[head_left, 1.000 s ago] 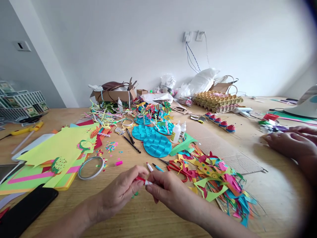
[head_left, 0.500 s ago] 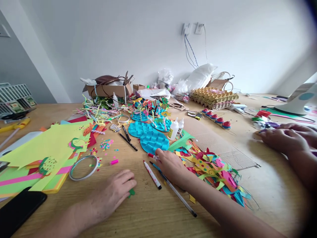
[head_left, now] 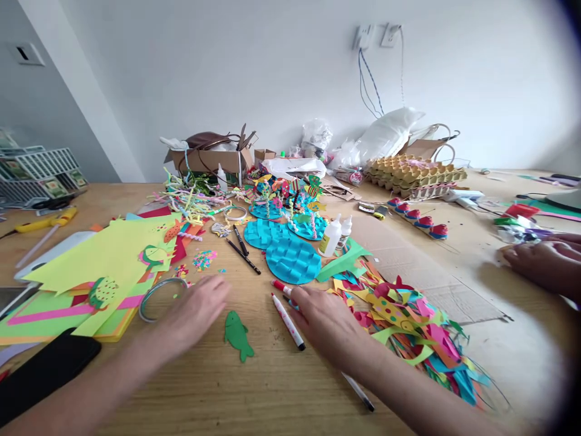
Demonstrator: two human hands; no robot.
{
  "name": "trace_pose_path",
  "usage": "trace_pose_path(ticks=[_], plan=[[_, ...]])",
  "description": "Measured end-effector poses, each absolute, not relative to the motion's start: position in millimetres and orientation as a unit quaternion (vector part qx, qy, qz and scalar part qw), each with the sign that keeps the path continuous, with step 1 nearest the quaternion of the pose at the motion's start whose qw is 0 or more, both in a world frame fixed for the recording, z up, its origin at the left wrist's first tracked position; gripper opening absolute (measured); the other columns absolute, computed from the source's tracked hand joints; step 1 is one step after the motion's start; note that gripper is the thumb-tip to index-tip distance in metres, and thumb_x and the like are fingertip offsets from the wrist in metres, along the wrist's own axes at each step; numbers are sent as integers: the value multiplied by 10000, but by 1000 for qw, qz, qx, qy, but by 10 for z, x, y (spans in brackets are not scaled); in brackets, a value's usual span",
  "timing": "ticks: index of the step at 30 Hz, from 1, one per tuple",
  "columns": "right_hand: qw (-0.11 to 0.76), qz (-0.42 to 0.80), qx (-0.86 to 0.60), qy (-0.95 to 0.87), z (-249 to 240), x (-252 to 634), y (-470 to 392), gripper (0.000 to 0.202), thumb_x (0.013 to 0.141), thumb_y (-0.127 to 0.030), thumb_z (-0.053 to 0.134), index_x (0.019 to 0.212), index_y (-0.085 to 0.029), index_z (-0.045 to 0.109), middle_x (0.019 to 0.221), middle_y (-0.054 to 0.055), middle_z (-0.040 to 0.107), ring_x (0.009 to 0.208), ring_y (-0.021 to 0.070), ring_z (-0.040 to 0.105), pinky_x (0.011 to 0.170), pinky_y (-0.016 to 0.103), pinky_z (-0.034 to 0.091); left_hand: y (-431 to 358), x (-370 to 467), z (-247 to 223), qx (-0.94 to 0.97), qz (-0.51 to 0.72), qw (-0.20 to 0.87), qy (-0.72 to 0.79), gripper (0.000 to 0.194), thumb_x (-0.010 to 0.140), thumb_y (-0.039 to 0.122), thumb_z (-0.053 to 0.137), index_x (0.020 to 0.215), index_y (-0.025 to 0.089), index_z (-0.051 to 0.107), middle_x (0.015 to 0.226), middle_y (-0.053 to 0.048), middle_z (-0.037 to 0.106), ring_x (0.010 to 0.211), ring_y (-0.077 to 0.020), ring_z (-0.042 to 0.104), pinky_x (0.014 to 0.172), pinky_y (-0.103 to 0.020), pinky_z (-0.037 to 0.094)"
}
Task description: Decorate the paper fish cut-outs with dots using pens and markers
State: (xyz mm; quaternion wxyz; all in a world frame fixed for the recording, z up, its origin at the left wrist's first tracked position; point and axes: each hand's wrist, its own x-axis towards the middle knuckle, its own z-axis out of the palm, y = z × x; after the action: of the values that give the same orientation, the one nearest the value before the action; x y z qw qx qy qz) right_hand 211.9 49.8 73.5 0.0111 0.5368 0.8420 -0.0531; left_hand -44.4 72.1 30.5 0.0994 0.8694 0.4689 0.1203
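A green paper fish (head_left: pixel 236 336) lies flat on the table between my hands. My left hand (head_left: pixel 204 306) is beside the tape roll (head_left: pixel 147 303), its fingers bent together and pointing down at the tabletop; whatever lies under the fingertips is hidden. My right hand (head_left: pixel 324 321) is closed over a red-ended marker (head_left: pixel 280 286), which sticks out past the fingers. Left of that hand lies an uncapped white marker (head_left: pixel 288 321) with a red tip. A clear pen (head_left: pixel 358 392) shows partly from beneath my right wrist.
Yellow paper sheets (head_left: pixel 122 248) with paper fish lie left, above a black phone (head_left: pixel 54 375). Blue paper discs (head_left: pixel 293 260), glue bottles (head_left: pixel 330 236) and colourful paper scraps (head_left: pixel 422 327) spread across the middle and right. Another person's hands (head_left: pixel 544 260) work at far right.
My left hand has let go of the green fish and moved up and left, over where a pink cap lay. My right hand stays at the red-ended marker. The view has shifted slightly.
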Motion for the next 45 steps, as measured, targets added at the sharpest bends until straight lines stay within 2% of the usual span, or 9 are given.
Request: trace_pose_path(ticks=[3,7,11,18,21,26,34,39,45], plan=[[19,-61,506,860,638,1991,406,207,906,-103,517,1076,-151,625,945,121,720,821,250,698,610,283,471,949,-540,232,845,141,137,498,116,943,225,517,918,170,616,981,-64,609,929,-221,592,854,-413,483],[16,-57,508,860,486,1876,421,279,857,-10,497,1070,-143,617,927,137,718,833,267,695,632,299,483,1026,-477,192,807,189,227,511,239,942,357,587,1072,157,601,1064,-62,613,892,-198,615,781,-394,519],[-1,-64,527,847,527,1895,432,232,858,-30,488,1026,-132,611,936,128,717,850,261,692,654,301,493,931,-438,350,744,263,333,517,221,893,387,623,898,166,610,884,-29,620,796,-178,607,715,-340,509],[-193,-217,500,816,772,2003,285,216,867,-47,487,1038,-135,586,1112,138,646,1000,226,621,842,317,478,688,-361,598,579,398,525,480,423,771,521,688,987,171,590,858,-43,649,740,-148,626,681,-275,500],[-244,-238,473,812,791,2024,229,169,888,-53,451,954,-153,570,983,106,646,881,208,607,759,304,471,629,-276,602,535,426,569,457,454,702,539,770,900,176,583,817,-27,648,712,-135,628,667,-251,499],[-272,-276,479,788,833,2043,170,155,937,-144,427,833,-194,530,768,21,584,689,169,525,610,264,399,525,-148,641,518,426,607,426,443,749,562,739,873,189,534,835,-40,670,749,-173,670,618,-250,498],[-302,-320,472,764,865,2045,135,190,924,-158,421,754,-203,495,675,-22,489,635,144,458,558,239,344,493,-10,588,609,426,509,434,308,806,470,656,881,197,536,712,-1,639,660,-159,623,597,-255,473],[-308,-283,462,782,860,2063,112,129,906,-155,459,811,-196,538,684,-13,541,623,142,499,549,232,355,524,-3,598,703,402,369,455,166,765,358,662,817,211,605,674,38,590,601,-134,532,559,-234,403],[-292,-208,441,823,863,2096,78,142,925,-163,468,863,-190,593,740,20,632,649,150,577,576,237,391,537,-40,652,778,356,260,447,205,816,424,615,840,222,642,668,28,595,586,-143,516,555,-239,396]])
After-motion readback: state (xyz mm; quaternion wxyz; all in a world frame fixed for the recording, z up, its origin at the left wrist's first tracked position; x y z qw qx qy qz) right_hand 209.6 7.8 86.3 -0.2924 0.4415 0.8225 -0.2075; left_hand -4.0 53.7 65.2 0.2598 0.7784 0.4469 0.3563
